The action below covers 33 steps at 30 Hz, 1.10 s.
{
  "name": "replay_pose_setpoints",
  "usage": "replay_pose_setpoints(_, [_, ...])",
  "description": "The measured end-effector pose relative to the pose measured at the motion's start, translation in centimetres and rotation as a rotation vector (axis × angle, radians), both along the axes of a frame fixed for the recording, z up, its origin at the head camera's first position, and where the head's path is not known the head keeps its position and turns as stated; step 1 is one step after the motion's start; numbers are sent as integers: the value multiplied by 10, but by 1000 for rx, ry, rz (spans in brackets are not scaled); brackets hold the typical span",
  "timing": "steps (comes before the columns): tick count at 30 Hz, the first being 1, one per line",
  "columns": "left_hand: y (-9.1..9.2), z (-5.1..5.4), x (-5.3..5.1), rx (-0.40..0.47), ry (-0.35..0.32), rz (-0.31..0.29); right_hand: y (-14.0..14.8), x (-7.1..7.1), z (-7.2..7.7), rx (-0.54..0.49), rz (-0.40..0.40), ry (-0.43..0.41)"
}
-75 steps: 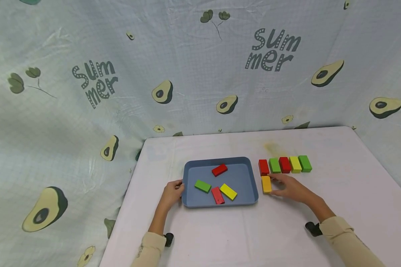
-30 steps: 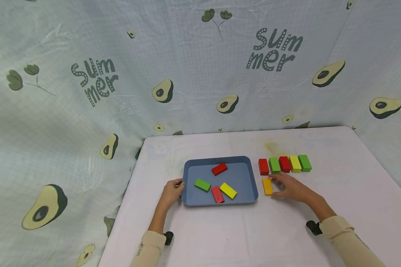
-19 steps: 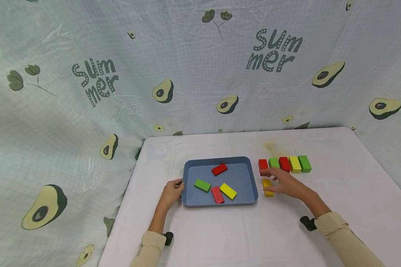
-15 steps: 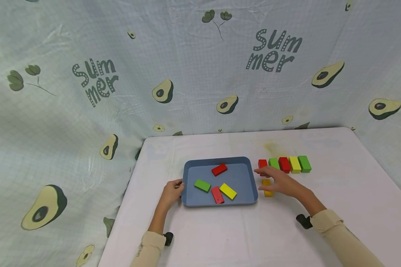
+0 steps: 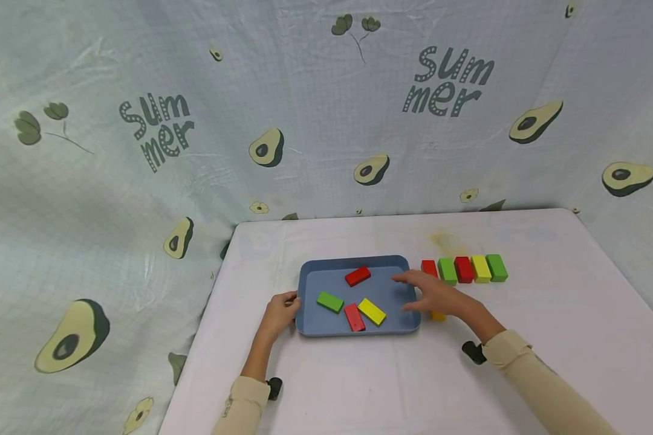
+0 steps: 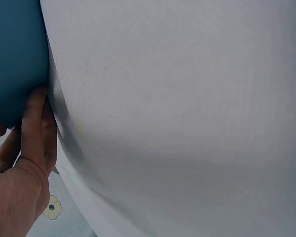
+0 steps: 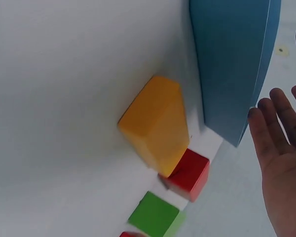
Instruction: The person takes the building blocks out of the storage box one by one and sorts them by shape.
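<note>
At the left end of a blue-grey tray (image 5: 326, 279), my left hand (image 5: 279, 314) holds the edge; in the left wrist view its fingers (image 6: 34, 128) lie against the outer wall. Inside the tray are a dark red block (image 5: 357, 276), a green block (image 5: 330, 302), a lighter red block (image 5: 354, 318) and a yellow block (image 5: 372, 312). My right hand (image 5: 435, 295) is over the tray's right side, fingers spread and holding nothing. Partly hidden beneath it, an orange-yellow block (image 7: 160, 123) lies on the table just right of the tray.
Right of the tray runs a row of blocks: red (image 5: 428, 267), green (image 5: 447, 270), red (image 5: 464, 269), yellow (image 5: 481, 268) and green (image 5: 497, 267). The table has a white cover (image 5: 359, 386). A patterned curtain (image 5: 315, 109) hangs behind.
My right hand has let go of the orange-yellow block, which sits slightly nearer me than before, and has moved left over the tray. My left hand and the tray have stayed put.
</note>
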<state>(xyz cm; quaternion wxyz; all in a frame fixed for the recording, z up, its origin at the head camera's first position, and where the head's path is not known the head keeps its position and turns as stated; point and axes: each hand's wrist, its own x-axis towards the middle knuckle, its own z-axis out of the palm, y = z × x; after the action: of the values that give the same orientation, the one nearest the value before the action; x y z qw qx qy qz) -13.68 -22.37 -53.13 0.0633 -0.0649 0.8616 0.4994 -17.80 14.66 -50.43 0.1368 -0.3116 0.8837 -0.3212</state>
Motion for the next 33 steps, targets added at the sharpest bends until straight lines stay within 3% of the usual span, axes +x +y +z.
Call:
replay_pose_setpoints(11, [0,-2,-2,27,5,0,-21,-4,-7,62,79,-47])
replay_pose_setpoints(18, [0,-2,-2,24,-3,6,-26,-2,-10,108,87,-65])
replay_pose_setpoints(27, [0,0,-1,25,-12,6,-35,-1,-12,248,99,-1])
replay_pose_setpoints(33, [0,3,-1,32,-20,8,-41,-2,-13,270,106,17])
